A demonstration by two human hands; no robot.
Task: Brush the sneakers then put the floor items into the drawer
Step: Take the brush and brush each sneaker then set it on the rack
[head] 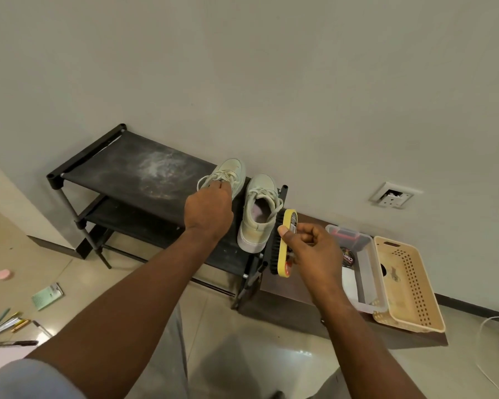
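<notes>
Atop the black fabric shoe rack (127, 168), the left hand (209, 208) gripped a pale canvas sneaker (231, 172) at its laced throat, likely light and soft-sided, while the right hand (311, 249) pinched a yellow-backed bristle brush (284, 246) beside the second sneaker (258, 214).

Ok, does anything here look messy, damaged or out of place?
Yes. A whitish dusty smear marks the top of the shoe rack, left of the sneakers. At left, pens, a green packet and a pink disc lie scattered on the floor. The wall socket looks broken open.
</notes>
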